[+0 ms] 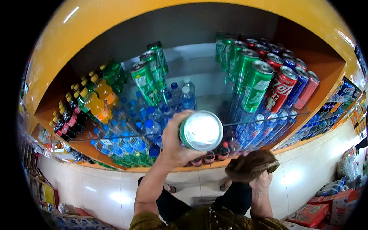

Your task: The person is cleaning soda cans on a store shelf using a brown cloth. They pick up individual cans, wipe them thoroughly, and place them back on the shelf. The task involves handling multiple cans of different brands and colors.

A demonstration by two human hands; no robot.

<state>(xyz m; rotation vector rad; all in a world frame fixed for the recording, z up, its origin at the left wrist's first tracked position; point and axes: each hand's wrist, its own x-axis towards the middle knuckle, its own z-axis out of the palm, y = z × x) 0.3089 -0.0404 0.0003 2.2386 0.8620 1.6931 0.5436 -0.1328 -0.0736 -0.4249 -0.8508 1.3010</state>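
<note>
My left hand (174, 141) is wrapped around a green drink can (203, 130), raised in front of the shelf with its shiny metal end towards me. At the lower right, my right hand (261, 181) grips a bunched brown cloth (250, 166). Behind the held can runs a glass shelf (198, 64). On its left stands a short row of green cans (146, 84); on its right, another green row (256, 87) stands beside red cans (281, 91), blue cans (297, 88) and pink cans (307, 89).
Orange soda bottles (97, 107) and cola bottles (67, 122) fill the shelf's left end. Water bottles (126, 141) stand below the glass. The glass front edge (266, 118) crosses at hand height. Red boxes (309, 214) sit on the tiled floor (100, 191) at lower right.
</note>
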